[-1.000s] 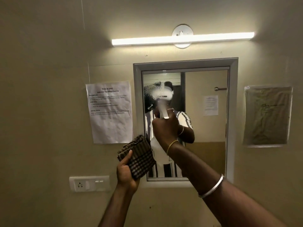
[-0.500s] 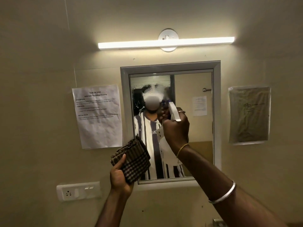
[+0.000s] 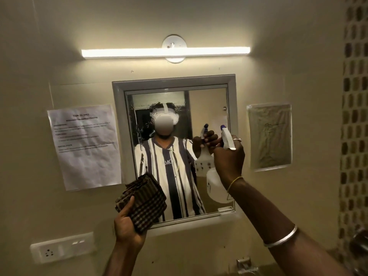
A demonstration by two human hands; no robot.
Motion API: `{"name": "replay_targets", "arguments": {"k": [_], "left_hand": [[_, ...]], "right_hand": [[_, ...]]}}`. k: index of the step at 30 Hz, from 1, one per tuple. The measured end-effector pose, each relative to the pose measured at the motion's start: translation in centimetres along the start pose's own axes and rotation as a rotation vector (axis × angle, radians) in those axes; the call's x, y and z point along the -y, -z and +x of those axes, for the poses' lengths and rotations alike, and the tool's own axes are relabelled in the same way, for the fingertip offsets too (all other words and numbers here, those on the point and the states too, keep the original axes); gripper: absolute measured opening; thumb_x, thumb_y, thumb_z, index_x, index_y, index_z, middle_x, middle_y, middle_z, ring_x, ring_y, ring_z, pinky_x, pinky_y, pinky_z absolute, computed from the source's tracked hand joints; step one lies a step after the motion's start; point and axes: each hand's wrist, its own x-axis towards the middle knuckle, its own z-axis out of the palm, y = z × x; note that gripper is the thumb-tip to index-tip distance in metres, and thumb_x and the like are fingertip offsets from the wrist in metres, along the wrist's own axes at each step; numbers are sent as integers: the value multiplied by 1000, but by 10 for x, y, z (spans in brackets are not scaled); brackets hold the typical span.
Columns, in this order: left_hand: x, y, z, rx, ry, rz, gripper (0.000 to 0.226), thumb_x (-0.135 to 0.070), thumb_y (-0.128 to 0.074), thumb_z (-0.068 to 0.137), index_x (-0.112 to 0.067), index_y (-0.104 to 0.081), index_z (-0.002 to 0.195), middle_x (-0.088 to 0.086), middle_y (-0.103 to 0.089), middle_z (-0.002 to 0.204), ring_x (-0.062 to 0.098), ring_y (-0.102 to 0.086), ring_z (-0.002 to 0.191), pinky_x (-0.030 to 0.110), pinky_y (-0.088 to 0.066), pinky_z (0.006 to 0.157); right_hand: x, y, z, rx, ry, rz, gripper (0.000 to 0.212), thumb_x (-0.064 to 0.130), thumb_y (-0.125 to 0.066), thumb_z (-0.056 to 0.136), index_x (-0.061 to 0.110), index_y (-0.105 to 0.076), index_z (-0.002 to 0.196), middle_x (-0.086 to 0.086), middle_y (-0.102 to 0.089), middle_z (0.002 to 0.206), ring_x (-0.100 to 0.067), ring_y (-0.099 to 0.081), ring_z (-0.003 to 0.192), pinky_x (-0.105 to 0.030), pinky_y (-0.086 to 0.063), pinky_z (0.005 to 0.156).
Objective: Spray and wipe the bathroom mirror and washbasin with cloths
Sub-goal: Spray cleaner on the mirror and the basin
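A grey-framed mirror (image 3: 209,108) hangs on the wall, with spray droplets across its upper left glass. My right hand (image 3: 229,158) grips a white spray bottle (image 3: 216,188) by the neck, its blue-tipped nozzle pointing at the mirror's right side. My left hand (image 3: 127,226) holds a folded brown checked cloth (image 3: 143,204) in front of the mirror's lower left corner. The washbasin is out of view, apart from a metal tap (image 3: 245,263) at the bottom edge.
A tube light (image 3: 165,52) glows above the mirror. A printed paper sheet (image 3: 85,146) is stuck to the wall on the left and a plastic sleeve (image 3: 269,136) on the right. A white socket plate (image 3: 59,248) sits low left. Mosaic tiles (image 3: 354,116) line the right edge.
My right hand has carried the spray bottle from the mirror's upper left across to its right side. The left hand keeps the cloth in the same place. The view has shifted.
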Motion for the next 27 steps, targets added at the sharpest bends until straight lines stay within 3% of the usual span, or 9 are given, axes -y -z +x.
{"name": "replay_targets", "arguments": {"k": [4,8,11,15,18,24,27], "left_hand": [[5,6,-2,-29,-21,8,51,-29,-58,93,-13,-59,141,21,-69,130,41,-74,103,53,-63,76],[8,15,-9,-10,-14,-9,37,-26,-46,105,-12,-62,135,20,-75,117,39,-77,95,50,-64,68],[10,24,-13,-61,-18,-34,38,-26,-48,104,-13,-64,136,21,-72,125,40,-75,99,50,-64,71],[7,30,-17,-108,0,-42,41,-29,-48,104,-10,-66,135,23,-68,130,42,-72,108,52,-63,76],[2,30,-21,-99,-6,-23,39,-29,-45,106,-9,-74,123,22,-73,122,40,-75,101,51,-64,75],[-7,32,-26,-115,-17,8,43,-30,-46,104,-8,-60,139,23,-68,131,40,-72,107,48,-64,75],[-7,33,-29,-104,-10,5,41,-29,-46,105,-10,-61,137,22,-70,129,41,-69,112,48,-64,75]], "right_hand": [[-16,13,-1,-25,22,-66,33,-5,-65,92,19,-58,113,11,-52,87,-14,-57,89,-14,-46,72],[-36,13,-31,91,-16,-63,38,-5,-64,92,29,-55,104,15,-55,88,-10,-61,86,-30,-55,81],[-45,0,-62,187,-6,-68,47,-4,-63,92,41,-53,102,7,-60,94,-13,-64,89,-36,-59,78],[-47,-33,-96,359,-40,-32,46,-7,-62,88,37,-61,103,3,-66,93,-15,-66,84,-41,-61,74],[-38,-55,-109,424,-47,26,48,-6,-63,88,41,-61,93,7,-66,93,-7,-65,89,-27,-54,79],[-22,-66,-117,443,-30,146,44,-3,-69,83,40,-60,87,11,-64,83,1,-64,82,-13,-49,73],[-31,-60,-117,403,-71,134,47,-7,-64,89,39,-60,97,11,-65,88,-1,-66,87,-19,-51,75]]}}
